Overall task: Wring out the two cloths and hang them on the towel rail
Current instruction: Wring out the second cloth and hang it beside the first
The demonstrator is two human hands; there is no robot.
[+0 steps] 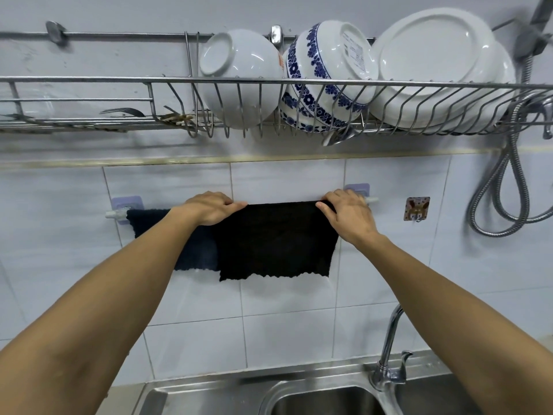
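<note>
Our left hand (209,208) and right hand (348,215) curl their fingers (238,206) over the top fold of the black cloth (275,244), pinching it on the towel rail (115,213) beside the navy cloth (197,250) (already hung). An uneven drape could let it slide into the sink (326,398).

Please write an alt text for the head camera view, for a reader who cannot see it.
Left hand and right hand pinch the top edge of a black knitted cloth draped over a white wall towel rail. A dark blue cloth hangs beside it, below a wire dish rack.
</note>
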